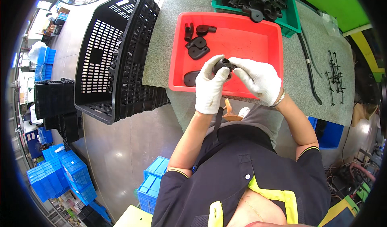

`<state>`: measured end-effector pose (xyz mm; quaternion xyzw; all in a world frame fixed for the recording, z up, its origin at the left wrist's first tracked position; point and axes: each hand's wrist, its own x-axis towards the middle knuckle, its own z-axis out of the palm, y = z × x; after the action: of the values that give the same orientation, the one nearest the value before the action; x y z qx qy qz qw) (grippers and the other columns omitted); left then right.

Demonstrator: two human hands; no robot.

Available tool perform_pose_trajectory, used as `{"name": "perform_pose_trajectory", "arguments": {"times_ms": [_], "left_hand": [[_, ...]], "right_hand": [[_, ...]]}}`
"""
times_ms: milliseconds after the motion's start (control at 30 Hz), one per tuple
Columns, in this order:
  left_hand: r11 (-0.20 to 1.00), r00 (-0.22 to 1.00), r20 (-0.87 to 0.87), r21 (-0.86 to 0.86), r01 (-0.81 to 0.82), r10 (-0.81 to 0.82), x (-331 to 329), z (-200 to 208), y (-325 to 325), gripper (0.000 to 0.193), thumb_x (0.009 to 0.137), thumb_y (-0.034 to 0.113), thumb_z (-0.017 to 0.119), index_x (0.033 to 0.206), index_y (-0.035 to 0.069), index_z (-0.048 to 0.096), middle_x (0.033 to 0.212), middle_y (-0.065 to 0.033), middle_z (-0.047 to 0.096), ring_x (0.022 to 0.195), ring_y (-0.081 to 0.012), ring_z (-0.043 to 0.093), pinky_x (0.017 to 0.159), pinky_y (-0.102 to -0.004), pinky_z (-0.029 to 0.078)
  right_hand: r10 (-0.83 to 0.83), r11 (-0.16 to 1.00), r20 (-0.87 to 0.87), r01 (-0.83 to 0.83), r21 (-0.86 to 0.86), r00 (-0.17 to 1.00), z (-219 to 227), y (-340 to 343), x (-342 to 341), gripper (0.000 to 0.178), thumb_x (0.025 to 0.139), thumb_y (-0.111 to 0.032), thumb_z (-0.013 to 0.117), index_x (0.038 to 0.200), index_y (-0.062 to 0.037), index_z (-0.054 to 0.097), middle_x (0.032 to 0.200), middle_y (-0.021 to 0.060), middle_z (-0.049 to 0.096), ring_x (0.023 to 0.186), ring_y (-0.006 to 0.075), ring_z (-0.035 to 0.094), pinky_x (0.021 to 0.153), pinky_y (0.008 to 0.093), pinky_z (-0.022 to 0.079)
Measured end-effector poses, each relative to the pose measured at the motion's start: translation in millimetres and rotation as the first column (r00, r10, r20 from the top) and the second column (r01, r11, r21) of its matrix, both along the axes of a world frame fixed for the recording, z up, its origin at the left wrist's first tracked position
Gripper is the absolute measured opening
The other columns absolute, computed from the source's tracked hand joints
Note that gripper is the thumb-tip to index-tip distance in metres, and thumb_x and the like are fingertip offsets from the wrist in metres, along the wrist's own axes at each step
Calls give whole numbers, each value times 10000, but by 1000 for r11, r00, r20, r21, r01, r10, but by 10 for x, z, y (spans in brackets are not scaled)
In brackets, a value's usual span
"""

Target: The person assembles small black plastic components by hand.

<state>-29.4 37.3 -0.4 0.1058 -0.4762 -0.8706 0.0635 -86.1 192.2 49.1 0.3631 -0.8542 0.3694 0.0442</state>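
Both my hands wear white gloves and meet over the near side of a red tray (258, 23). Between them is a small black plastic part (224, 64) with a rounded end. My left hand (210, 82) pinches it from the left. From the right, the fingers of my right hand (260, 78) close on the same part; the fingertips partly hide it. Several similar black parts lie in the tray, among them a rounded one (199, 53) at the left and another (191, 78) beside my left hand.
A green bin (296, 19) heaped with black parts stands behind the tray. Black slotted crates (137, 53) stand at the left. On the grey table's right lie a black tube (309, 71) and several thin black pieces (335, 76). Blue crates (149, 190) sit lower down.
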Motion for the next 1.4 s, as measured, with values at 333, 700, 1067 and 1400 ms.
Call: {"name": "perform_pose_trajectory", "arguments": {"times_ms": [333, 700, 1067, 1400], "left_hand": [[994, 999, 32, -103, -36, 40, -16, 14, 21, 266, 886, 48, 634, 1145, 15, 586, 990, -41, 607, 811, -112, 601, 708, -237, 499], [996, 997, 41, -56, -67, 69, -16, -34, 54, 265, 844, 7, 668, 1102, -7, 610, 980, -29, 612, 860, -78, 559, 774, -226, 467], [961, 955, 190, 118, -251, 226, -62, 156, -84, 164, 807, 30, 688, 936, 51, 590, 845, -32, 588, 699, -171, 587, 653, -300, 479], [180, 538, -473, -612, -770, 698, 226, 324, -2164, 238, 920, 82, 591, 1121, -47, 596, 1055, -129, 650, 978, -214, 620, 902, -306, 482]], "right_hand": [[26, 999, -31, -25, 36, 999, -16, 20, 14, 273, 903, -223, 605, 1146, -101, 625, 922, 98, 681, 783, 266, 667, 661, 341, 537], [-45, 995, -62, 50, 83, 997, -61, 2, 93, 262, 903, -216, 601, 1149, -128, 615, 807, 91, 645, 695, 266, 645, 585, 350, 511], [-228, 968, 198, 200, 152, 953, -227, -98, -51, 211, 912, -254, 571, 1069, -113, 581, 781, 130, 631, 709, 324, 633, 599, 412, 495], [-45, 966, 26, 37, 256, 999, -941, -782, -770, 239, 837, -202, 641, 1047, -125, 556, 965, 108, 583, 867, 326, 614, 740, 424, 498]]}}
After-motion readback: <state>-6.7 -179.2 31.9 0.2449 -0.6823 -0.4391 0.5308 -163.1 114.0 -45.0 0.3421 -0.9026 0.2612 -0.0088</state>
